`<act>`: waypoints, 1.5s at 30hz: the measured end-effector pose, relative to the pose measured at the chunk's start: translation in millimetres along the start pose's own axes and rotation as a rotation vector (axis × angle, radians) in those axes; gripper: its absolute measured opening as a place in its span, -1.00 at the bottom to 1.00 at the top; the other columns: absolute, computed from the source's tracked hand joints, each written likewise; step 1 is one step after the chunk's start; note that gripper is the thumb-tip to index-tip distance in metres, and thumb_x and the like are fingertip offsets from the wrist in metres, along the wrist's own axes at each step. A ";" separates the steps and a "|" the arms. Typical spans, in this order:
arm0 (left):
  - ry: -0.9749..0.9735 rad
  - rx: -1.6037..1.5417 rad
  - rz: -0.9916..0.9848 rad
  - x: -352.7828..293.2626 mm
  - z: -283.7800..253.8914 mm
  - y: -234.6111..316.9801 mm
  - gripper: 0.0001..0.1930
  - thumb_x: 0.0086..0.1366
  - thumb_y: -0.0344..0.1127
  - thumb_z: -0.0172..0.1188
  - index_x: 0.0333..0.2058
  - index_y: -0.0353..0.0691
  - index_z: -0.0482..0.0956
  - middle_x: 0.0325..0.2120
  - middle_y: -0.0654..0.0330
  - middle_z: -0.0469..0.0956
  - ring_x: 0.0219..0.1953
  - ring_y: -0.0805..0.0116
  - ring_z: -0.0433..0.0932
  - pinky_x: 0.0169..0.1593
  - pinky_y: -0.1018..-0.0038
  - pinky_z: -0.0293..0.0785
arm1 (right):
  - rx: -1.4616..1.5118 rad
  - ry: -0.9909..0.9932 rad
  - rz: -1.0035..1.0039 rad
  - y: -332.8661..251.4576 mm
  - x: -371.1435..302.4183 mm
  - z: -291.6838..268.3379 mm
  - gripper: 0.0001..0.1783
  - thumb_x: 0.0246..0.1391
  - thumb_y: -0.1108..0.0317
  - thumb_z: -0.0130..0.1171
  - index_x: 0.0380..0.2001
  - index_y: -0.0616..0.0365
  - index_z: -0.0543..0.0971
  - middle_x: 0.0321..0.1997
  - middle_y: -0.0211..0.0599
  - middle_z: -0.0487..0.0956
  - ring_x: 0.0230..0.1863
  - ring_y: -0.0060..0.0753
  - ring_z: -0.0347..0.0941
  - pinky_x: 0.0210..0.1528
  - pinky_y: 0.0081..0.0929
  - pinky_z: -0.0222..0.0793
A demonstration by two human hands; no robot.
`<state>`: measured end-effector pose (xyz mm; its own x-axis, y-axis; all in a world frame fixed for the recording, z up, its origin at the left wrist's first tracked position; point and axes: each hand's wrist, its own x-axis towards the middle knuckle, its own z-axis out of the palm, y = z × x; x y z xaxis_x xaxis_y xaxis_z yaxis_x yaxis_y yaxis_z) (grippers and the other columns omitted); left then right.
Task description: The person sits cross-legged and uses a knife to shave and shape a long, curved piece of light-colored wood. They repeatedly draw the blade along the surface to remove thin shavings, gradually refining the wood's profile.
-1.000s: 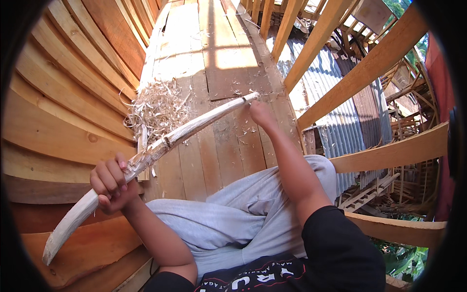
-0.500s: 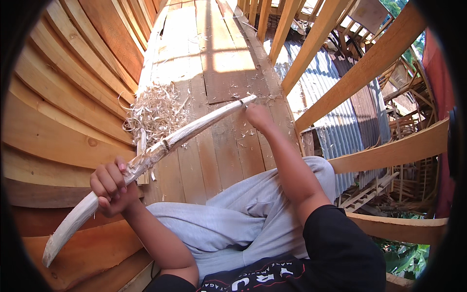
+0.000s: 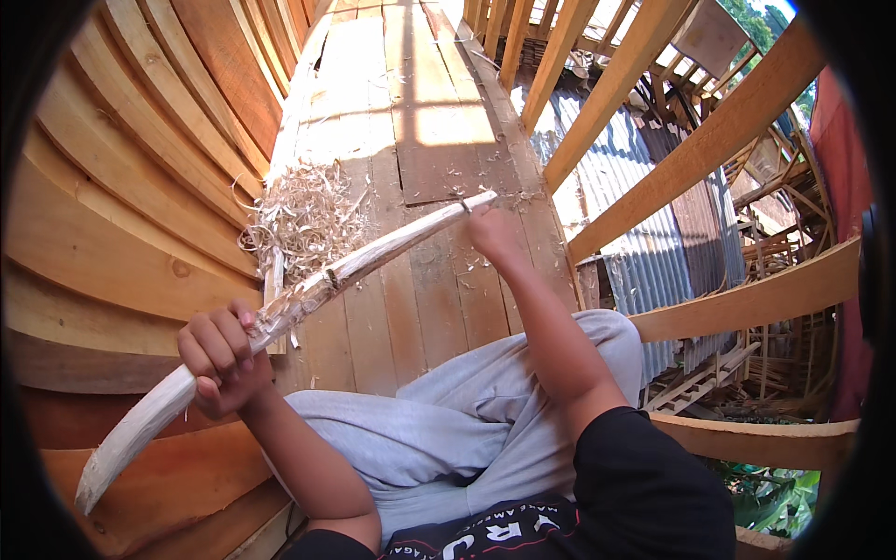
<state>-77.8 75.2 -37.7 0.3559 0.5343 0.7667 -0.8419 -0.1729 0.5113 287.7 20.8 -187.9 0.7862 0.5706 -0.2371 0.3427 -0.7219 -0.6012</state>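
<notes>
A long, curved, pale peeled wooden stick slants across in front of me, from the lower left up to the far right. My left hand is wrapped round its lower part, and the thick bare end extends past my fist. My right hand is closed in a fist just below the thin far end, touching or nearly touching it. What that fist holds is hidden. Two narrow dark marks cross the stick, one near its middle, the other beside my right hand. Rough, shaggy fibres stand on the wood just beyond my left hand.
Curly wood shavings are heaped on the plank floor beyond the stick. Stacked boards line the left. A slatted wooden railing runs along the right, with corrugated metal sheets behind it. My legs in grey trousers are folded below.
The stick and both fists have shifted slightly. My left hand is a little farther right, while my right hand and the stick's thin end are slightly lower. Both hands stay closed.
</notes>
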 end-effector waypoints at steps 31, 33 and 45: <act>0.130 0.146 0.097 8.8 25.9 -9.6 -0.74 0.26 -0.21 0.06 -0.56 0.01 0.20 -0.67 0.42 0.20 -0.56 0.53 0.22 -0.08 0.32 0.18 | -0.411 0.037 -0.188 78.7 48.0 -32.2 -0.43 0.32 0.12 -0.33 -0.20 0.34 0.60 -0.12 0.25 0.57 -0.07 0.22 0.51 -0.05 0.06 0.36; 0.161 0.146 0.124 6.7 20.5 -9.4 -0.76 0.25 -0.24 0.05 -0.56 -0.02 0.22 -0.69 0.38 0.22 -0.58 0.48 0.25 -0.09 0.28 0.24 | -0.386 -0.005 -0.164 50.9 33.4 -48.7 -0.45 0.35 0.06 -0.29 -0.19 0.27 0.60 -0.25 0.15 0.62 -0.23 0.07 0.59 -0.20 -0.02 0.43; 0.290 0.135 0.195 4.1 22.0 2.2 -0.74 0.23 -0.21 0.06 -0.57 -0.03 0.21 -0.71 0.38 0.19 -0.60 0.48 0.21 -0.13 0.31 0.25 | -0.640 -0.816 -0.501 90.8 23.3 -130.5 -0.71 -0.04 0.29 0.42 -0.24 0.15 0.66 -0.30 -0.26 0.69 -0.24 -0.40 0.59 -0.14 -0.43 0.47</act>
<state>-69.2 58.7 -24.9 0.0480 0.6891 0.7231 -0.8143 -0.3922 0.4278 404.2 -82.5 -148.4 0.0014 0.7647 -0.6444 0.9046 -0.2757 -0.3252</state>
